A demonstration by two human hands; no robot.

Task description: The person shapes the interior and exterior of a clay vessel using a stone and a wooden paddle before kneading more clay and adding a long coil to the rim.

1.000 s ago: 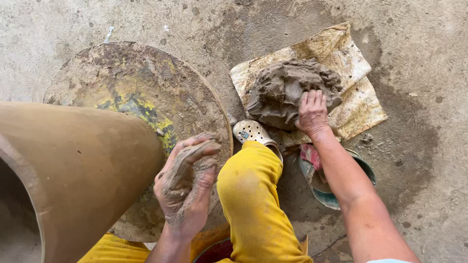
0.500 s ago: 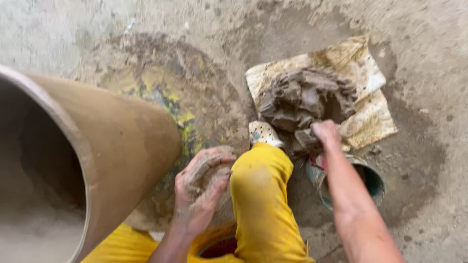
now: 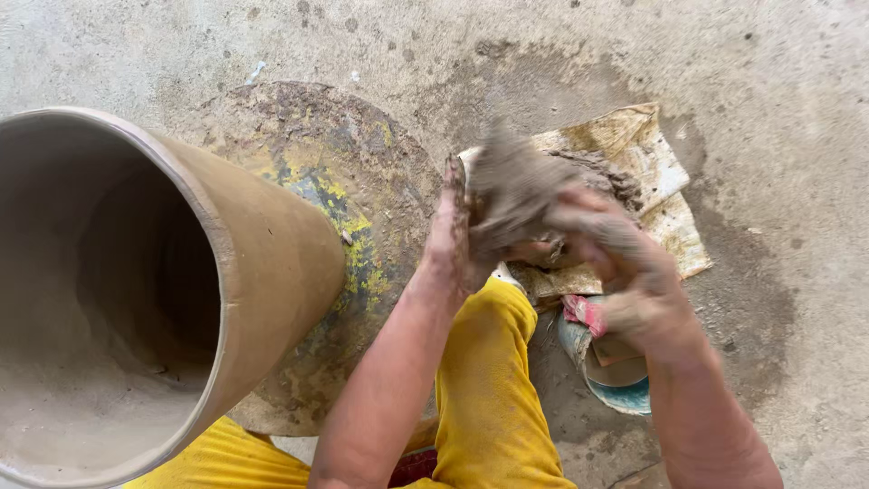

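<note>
A rough grey concrete floor [image 3: 561,54], stained dark with damp patches, carries everything. On it lie a round flat disc smeared with mud and yellow paint [image 3: 362,190], bearing a tall tan clay cylinder [image 3: 181,290], and a crumpled mud-stained sheet [image 3: 661,181] with wet clay on it. A small blue-rimmed bowl [image 3: 615,394] sits just beside the sheet.

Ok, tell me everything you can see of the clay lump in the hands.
The clay lump is a grey-brown, wet-looking mass with a rough, uneven surface, partly motion-blurred. It is lifted off the ground, held between both hands: the left hand presses its flat palm against the lump's left side, the right hand cups it from the right and below. Both hands are smeared with clay. It sits above the sheet that carries more clay, just right of the round board. Its underside is hidden.
</note>
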